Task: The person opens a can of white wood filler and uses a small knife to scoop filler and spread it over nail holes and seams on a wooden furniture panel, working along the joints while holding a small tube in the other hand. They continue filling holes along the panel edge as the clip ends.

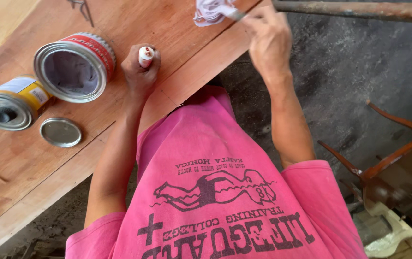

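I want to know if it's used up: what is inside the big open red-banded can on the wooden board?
The open can shows a pale grey-lilac coating over its inner wall and bottom; how deep it lies cannot be told.

An open red-labelled tin (pixel 75 67) stands on the wooden table (pixel 18 163) beside a yellow-labelled can (pixel 14 102), with a loose round lid (pixel 60 132) near them. A dark wooden chair (pixel 388 158) sits on the floor.

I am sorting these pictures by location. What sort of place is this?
Probably a woodworking or furniture-finishing workshop: an open can on a bare wooden panel, a wooden chair and a rough concrete floor.
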A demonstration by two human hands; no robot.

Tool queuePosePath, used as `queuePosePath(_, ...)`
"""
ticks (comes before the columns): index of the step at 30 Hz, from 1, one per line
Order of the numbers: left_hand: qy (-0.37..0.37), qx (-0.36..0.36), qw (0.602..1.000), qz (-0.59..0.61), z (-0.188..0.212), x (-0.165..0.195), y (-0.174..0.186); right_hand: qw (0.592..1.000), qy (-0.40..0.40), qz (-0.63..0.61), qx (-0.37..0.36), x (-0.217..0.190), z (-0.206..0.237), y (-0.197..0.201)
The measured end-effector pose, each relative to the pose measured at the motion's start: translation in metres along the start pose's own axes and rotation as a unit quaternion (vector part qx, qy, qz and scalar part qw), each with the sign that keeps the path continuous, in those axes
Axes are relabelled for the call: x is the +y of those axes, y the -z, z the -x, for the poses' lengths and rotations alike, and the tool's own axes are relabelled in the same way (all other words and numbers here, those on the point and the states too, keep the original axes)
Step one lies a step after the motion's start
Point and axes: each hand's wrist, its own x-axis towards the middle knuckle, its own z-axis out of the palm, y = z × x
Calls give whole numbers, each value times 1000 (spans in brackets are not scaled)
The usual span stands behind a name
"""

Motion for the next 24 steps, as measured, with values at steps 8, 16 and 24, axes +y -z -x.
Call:
queuePosePath(8,12,9,1000,-19,4,-9,-6,999,10,-35,-15,2,-12,-10)
queuePosePath(16,-3,20,999,-32,-2,-11,-11,967,-129,-219,18,20,-4,-21)
queuePosePath(24,26,14,999,-38,-2,-18,-11,965,-100,-240,38,47,-4,-50)
